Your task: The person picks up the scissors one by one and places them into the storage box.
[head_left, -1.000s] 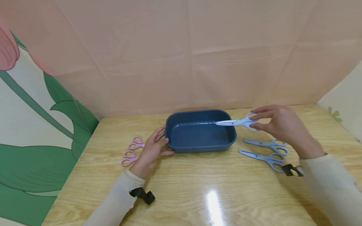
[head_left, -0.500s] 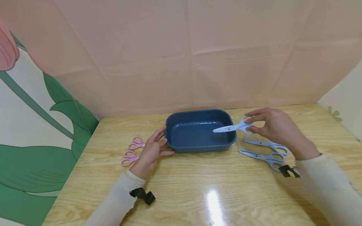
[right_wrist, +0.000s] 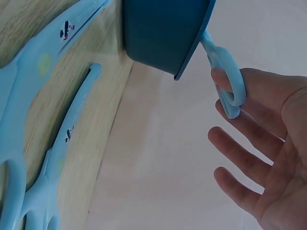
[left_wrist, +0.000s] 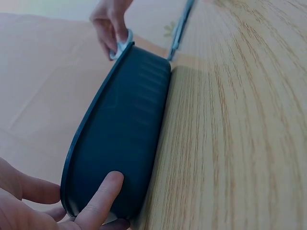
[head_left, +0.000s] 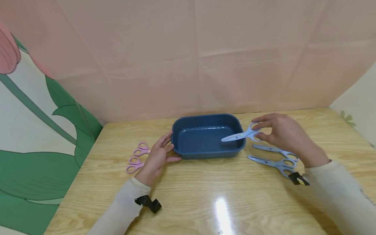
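A dark blue rectangular plastic bin [head_left: 205,140] stands on the table. My left hand [head_left: 155,156] holds its left end; in the left wrist view one digit lies on the outer front wall and other fingers [left_wrist: 41,190] meet the rim. My right hand [head_left: 285,133] pinches a pair of light blue scissors [head_left: 239,135] by the handle loops. Their closed blades point left over the bin's right rim. In the right wrist view the other fingers [right_wrist: 240,151] are spread, and the bin hides the blades.
Two more pairs of light blue scissors [head_left: 271,162] lie to the right of the bin, blades pointing left. Pink-handled scissors [head_left: 134,164] lie left of it, their blades hidden by the left hand. A pink-beige backdrop [head_left: 188,65] rises behind the wooden table [head_left: 188,195].
The right hand has brought the scissors left and toward the near side, so their blades now sit further over the bin. The left hand and bin look unmoved.
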Tool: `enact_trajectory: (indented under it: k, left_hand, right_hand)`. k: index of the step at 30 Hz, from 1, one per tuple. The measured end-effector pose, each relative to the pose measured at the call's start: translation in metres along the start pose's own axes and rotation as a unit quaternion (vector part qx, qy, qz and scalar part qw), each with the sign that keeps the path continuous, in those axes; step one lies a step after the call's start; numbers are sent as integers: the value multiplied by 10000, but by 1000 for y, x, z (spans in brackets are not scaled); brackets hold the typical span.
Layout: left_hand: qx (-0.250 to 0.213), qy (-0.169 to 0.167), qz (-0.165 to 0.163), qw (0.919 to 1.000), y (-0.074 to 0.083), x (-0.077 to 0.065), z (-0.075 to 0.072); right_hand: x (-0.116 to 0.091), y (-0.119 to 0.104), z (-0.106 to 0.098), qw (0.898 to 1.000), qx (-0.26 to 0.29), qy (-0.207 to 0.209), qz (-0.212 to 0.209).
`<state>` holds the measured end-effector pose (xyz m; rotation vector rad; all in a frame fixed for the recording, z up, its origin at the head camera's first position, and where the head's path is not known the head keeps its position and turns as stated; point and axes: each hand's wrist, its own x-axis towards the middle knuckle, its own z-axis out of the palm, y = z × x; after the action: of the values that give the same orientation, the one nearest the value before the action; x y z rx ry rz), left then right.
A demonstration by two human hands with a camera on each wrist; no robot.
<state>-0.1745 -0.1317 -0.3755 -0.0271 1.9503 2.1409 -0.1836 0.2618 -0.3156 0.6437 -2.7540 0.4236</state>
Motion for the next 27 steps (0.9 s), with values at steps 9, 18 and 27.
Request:
enact_trajectory:
  k: [9, 18, 27]
  left_hand:
    - [33, -24, 20, 10000, 0, -1, 0]
    - [54, 21, 40, 10000, 0, -1, 1]
    - [45, 19, 53, 10000, 0, -2, 1]
  right_hand:
    - [-2, -9, -2, 9997, -190, 27, -149]
    - [1, -19, -9, 9999, 76, -97, 53]
    - [8, -24, -13, 9987, 65, -432, 274]
